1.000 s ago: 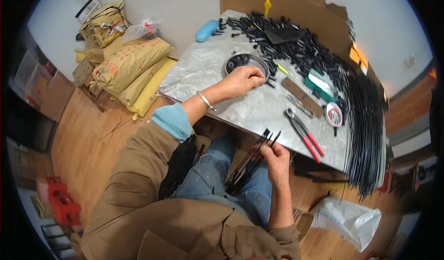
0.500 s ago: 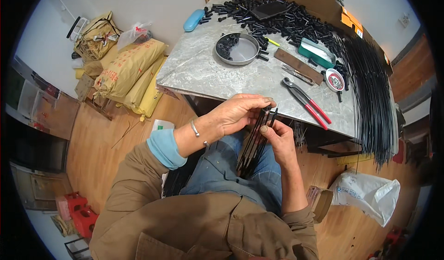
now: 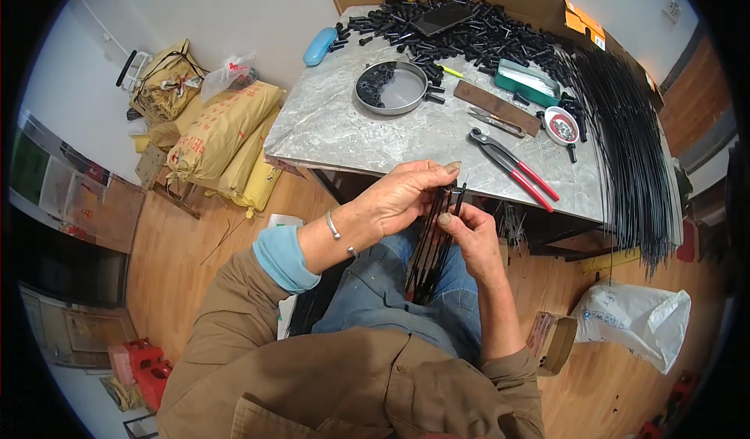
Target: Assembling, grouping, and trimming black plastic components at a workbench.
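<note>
Over my lap, both hands work at a bundle of thin black rods [image 3: 426, 267] that hangs down between my knees, its upper ends close together. My left hand [image 3: 402, 197], with a metal bangle at the wrist, is closed round the top of the bundle, thumb over it. From the other side my right hand [image 3: 473, 236] pinches one of the rods between thumb and curled fingers, just below its upper tip. The fingers partly hide how the rods join at the top.
On the grey table [image 3: 312, 126] lie red-handled pincers [image 3: 516, 169], a round metal tin [image 3: 402, 91], a brown bar [image 3: 496, 107], a green box [image 3: 527, 83], a small white dish [image 3: 561, 125] and a heap of black plastic parts [image 3: 500, 33]. Long black rods [image 3: 633, 158] overhang the right edge.
The whole view has shifted slightly as my head moved. Both hands keep nearly the same hold on the rods, with only small finger movement.
</note>
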Demonstrator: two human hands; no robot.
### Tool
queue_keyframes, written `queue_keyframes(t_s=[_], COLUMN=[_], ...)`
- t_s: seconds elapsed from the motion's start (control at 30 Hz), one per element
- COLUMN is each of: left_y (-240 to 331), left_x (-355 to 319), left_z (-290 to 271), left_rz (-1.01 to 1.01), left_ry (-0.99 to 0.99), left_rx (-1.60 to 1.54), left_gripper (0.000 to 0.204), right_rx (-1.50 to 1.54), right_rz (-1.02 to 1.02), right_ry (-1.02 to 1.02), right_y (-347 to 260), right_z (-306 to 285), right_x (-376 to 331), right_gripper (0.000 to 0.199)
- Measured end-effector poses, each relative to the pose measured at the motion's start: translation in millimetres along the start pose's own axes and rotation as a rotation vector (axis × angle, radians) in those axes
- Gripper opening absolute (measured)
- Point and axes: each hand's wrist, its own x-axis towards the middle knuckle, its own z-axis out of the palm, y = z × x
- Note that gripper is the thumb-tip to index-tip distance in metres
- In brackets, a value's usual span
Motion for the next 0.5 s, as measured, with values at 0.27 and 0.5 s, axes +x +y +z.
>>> queue_keyframes(t_s=[0.27, 0.5], left_y=[-1.8, -2.8], left_x=[-1.0, -1.2], left_z=[2.6, 4.5], left_rz=[0.008, 0.015], left_ry=[-0.010, 0.004], left_rx=[-0.003, 0.000], left_gripper=[0.011, 0.012], right_rx=[0.013, -0.004], right_rz=[-0.005, -0.011], right_ry=[0.001, 0.014], right_y=[-0.8, 3.3], right_z=[0.2, -2.4], right_x=[-1.9, -1.1], right_gripper=[0.019, 0.019])
